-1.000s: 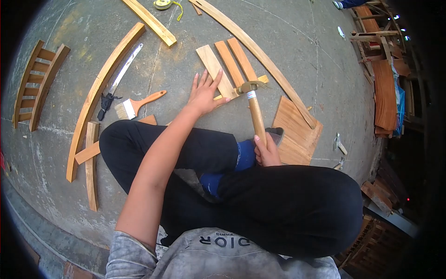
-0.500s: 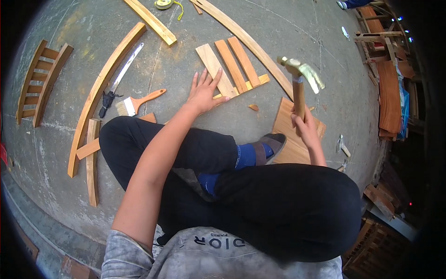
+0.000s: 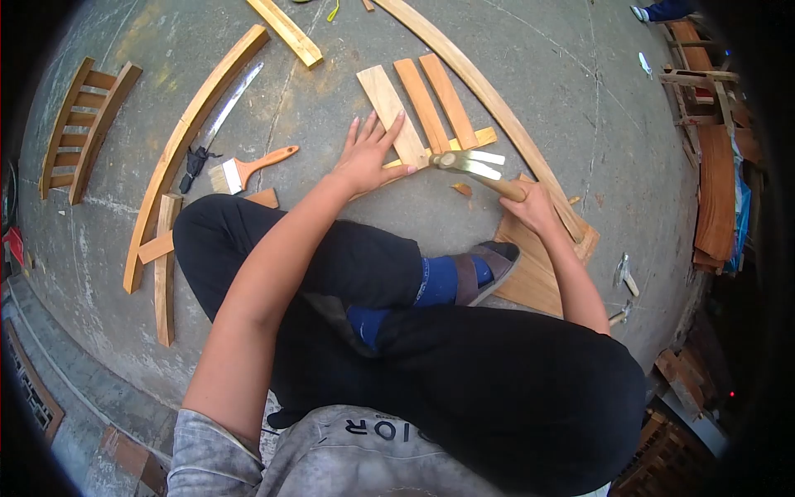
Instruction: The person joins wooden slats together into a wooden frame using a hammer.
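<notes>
My left hand (image 3: 368, 159) lies flat with fingers spread, pressing on the lower part of a pale wooden slat (image 3: 381, 95). Two narrower reddish slats (image 3: 421, 103) lie beside it, their near ends at a yellowish wooden rail (image 3: 484, 137) that runs crosswise. In my right hand (image 3: 534, 207) is the wooden handle of a claw hammer (image 3: 472, 162). Its striking face is right at the near end of the pale slat, close to my left thumb, with the claw pointing right. Part of the rail is hidden behind my left hand.
To the left lie a paintbrush (image 3: 261, 162), a handsaw (image 3: 236, 103), a curved beam (image 3: 186, 137) and a slatted frame (image 3: 83, 124). A long curved strip (image 3: 476, 91) extends past the slats. Near my right foot is a flat board (image 3: 530, 277); stacked wood (image 3: 716, 195) stands far right.
My right hand has swung the hammer down and left, from raised upright to the slat's near end. My left hand stays on the pale slat. The whole view has shifted slightly.
</notes>
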Motion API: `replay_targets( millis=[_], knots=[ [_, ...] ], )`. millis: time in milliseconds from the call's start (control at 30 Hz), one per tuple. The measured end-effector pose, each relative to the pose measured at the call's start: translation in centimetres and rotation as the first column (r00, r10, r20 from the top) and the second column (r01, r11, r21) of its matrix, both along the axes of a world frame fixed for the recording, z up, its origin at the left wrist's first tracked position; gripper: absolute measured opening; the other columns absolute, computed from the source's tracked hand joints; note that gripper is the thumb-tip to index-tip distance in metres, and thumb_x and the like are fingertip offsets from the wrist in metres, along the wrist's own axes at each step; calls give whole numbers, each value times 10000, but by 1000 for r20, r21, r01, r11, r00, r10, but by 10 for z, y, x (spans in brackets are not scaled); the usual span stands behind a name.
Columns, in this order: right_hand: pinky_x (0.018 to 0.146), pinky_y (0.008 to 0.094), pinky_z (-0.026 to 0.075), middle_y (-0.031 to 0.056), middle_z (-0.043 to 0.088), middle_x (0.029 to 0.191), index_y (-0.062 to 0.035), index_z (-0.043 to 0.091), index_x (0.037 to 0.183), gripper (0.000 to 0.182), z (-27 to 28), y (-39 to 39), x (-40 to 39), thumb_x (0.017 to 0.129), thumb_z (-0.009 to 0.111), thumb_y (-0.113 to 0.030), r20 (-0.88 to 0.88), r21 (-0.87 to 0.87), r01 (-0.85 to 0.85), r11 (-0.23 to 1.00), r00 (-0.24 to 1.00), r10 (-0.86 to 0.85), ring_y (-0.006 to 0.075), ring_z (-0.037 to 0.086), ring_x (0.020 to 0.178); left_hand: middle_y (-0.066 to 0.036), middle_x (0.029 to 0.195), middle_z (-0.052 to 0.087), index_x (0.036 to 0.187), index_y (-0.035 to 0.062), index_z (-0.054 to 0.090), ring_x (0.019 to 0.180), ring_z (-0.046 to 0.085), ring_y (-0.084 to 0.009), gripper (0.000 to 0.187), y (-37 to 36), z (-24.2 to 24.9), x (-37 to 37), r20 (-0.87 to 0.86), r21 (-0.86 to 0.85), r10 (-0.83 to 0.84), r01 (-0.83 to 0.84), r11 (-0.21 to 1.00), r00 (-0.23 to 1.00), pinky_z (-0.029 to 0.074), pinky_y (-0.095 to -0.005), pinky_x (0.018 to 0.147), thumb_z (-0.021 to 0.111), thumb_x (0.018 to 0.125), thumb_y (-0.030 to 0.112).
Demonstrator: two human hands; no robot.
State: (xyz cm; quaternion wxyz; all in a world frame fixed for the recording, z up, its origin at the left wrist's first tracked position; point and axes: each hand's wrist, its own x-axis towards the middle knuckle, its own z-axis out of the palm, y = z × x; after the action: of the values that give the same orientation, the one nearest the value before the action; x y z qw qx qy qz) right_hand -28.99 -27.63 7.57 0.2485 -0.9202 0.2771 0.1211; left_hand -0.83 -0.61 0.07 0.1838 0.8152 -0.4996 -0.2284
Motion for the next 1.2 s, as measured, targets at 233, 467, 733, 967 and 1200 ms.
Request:
replay_targets(
  millis=[233,467,733,967,1200],
  knots=[
    [789,495,574,182,757,881,-148,804,975,268,-6,9,6,841,815,-381,107,2,59,998,993,-59,398,734,862,-221,1752,309,1770,198,79,1664,130,-443,1135,3,-6,0,19,-41,-12,12,999,1000,40,-592,1341,606,951,781],
    [759,457,582,148,776,886,-133,810,933,244,-11,16,8,810,814,-344,-12,-50,66,997,998,-66,342,750,844,-238,1758,295,1768,167,94,1671,114,-431,1158,5,-10,0,-41,-106,1,-5,994,999,6,-596,1334,634,930,757],
    [788,501,583,180,773,887,-164,816,1025,363,-7,31,-5,849,784,-480,33,-46,143,989,989,-142,404,751,866,-223,1772,270,1769,166,84,1677,81,-423,1157,7,5,-3,-55,-49,-14,12,999,998,-20,-589,1334,647,937,742],
    [825,507,589,184,786,931,-168,835,1028,367,-8,41,-15,846,795,-483,164,-41,299,953,943,-289,411,755,896,-231,1768,275,1766,149,91,1678,76,-421,1166,3,7,0,-54,-75,-18,14,997,998,-23,-587,1334,639,936,756],
    [818,485,587,186,787,923,-149,833,1060,342,10,53,-13,846,812,-415,-33,-38,273,961,961,-274,407,758,900,-224,1771,264,1765,139,89,1677,85,-414,1170,7,11,-5,-46,-59,-24,21,998,999,-19,-585,1334,641,936,753]
  ],
)
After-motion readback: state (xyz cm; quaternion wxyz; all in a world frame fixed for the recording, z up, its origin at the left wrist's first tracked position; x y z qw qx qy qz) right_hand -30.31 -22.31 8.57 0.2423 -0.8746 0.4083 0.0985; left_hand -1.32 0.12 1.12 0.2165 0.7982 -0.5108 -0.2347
